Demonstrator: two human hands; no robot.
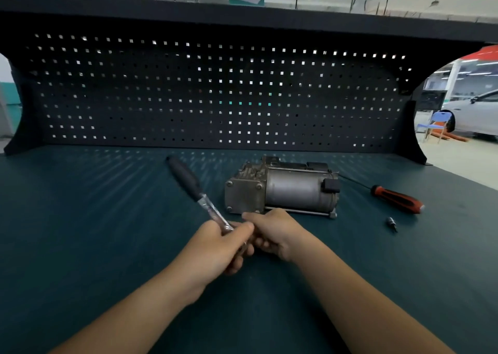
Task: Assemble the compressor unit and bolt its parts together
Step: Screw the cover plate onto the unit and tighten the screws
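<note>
Compressor unit: the compressor unit (281,189) lies on its side on the bench (80,219), just right of the frame's centre; a square end plate with bolt heads at its corners faces the lower left, the cylindrical motor body runs to the right, and a black connector sits on the right end.
Long bolt: a thin rod (299,211) runs along the unit's near lower edge, ending at a lug on the right.
Left hand: the left hand (221,245) is at centre frame, just in front of the unit, its fingers (244,231) wrapped around the metal end of a ratchet wrench (196,192).
Ratchet wrench: its dark grip points up and to the left, raised off the bench; the head is hidden inside the hands.
Right hand: the right hand (272,232) meets the left at the wrench head, fingers curled in; whether they pinch anything cannot be told.
Screwdriver: a screwdriver (396,198) with a red and black handle lies on the bench to the right of the unit, its shaft pointing toward the unit.
Bit: a small dark socket bit (392,223) lies below the screwdriver, apart from it.
Pegboard: a dark pegboard (215,92) stands behind the bench across the upper half of the frame.
</note>
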